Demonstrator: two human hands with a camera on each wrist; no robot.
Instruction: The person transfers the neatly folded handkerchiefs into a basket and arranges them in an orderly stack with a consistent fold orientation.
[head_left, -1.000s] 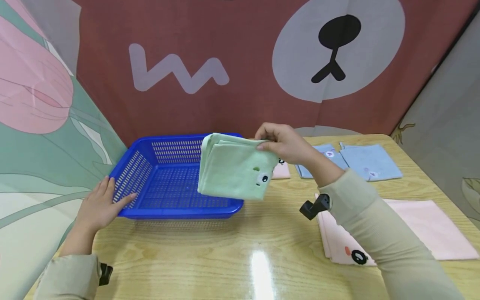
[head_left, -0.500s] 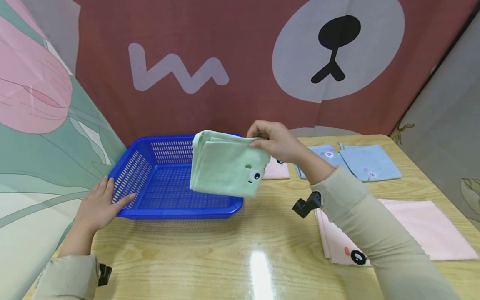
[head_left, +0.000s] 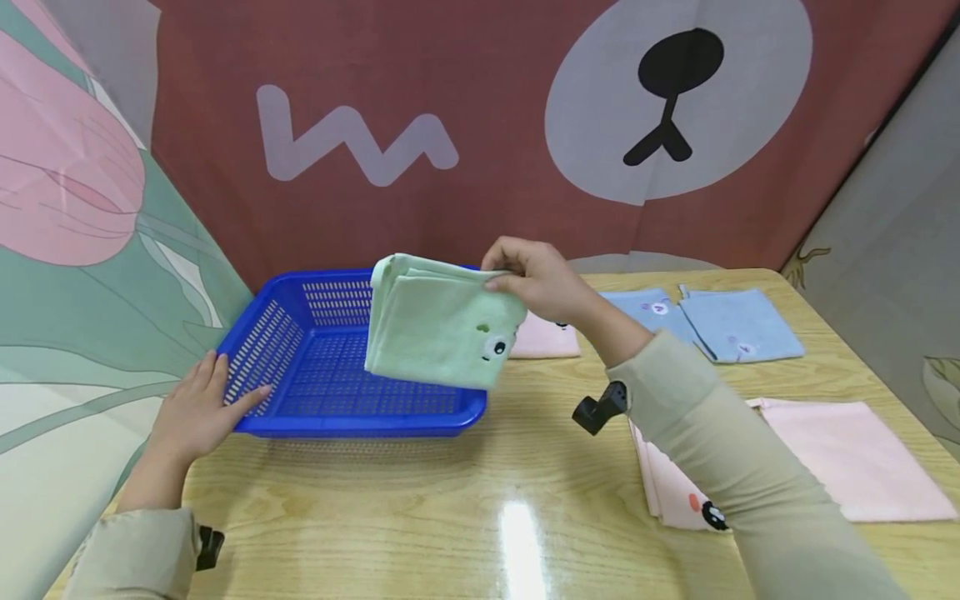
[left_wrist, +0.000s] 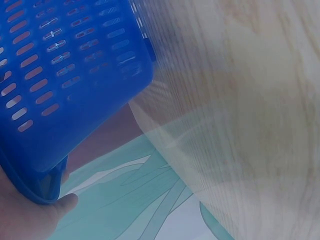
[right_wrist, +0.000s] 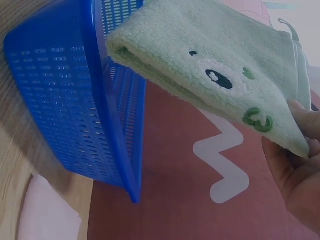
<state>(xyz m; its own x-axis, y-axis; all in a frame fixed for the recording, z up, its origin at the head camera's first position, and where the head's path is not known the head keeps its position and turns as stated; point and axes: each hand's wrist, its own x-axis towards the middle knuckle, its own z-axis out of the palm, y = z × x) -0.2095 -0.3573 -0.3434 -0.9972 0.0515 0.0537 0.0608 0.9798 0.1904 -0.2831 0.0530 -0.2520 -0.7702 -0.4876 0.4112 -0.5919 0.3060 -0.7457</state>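
A folded light-green hand towel (head_left: 438,325) with an embroidered face hangs from my right hand (head_left: 536,275), whose thumb and fingers pinch its upper right corner. In the head view it hangs over the right part of a blue plastic basket (head_left: 322,358) and hides that end. The right wrist view shows the towel's plush side (right_wrist: 200,55) beside the basket rim (right_wrist: 100,75). My left hand (head_left: 191,412) rests on the basket's front left corner, fingers fairly straight along the left rim and thumb over the front rim. In the left wrist view only part of that hand (left_wrist: 30,215) shows.
Two blue folded towels (head_left: 750,325) lie at the back right of the wooden table (head_left: 420,517). A pink folded towel (head_left: 543,337) lies right of the basket. More pink cloth (head_left: 847,458) spreads under the right forearm. A printed curtain (head_left: 375,217) hangs behind.
My right hand has carried the green towel left and slightly up, further over the basket. The left hand and the basket have stayed in place.
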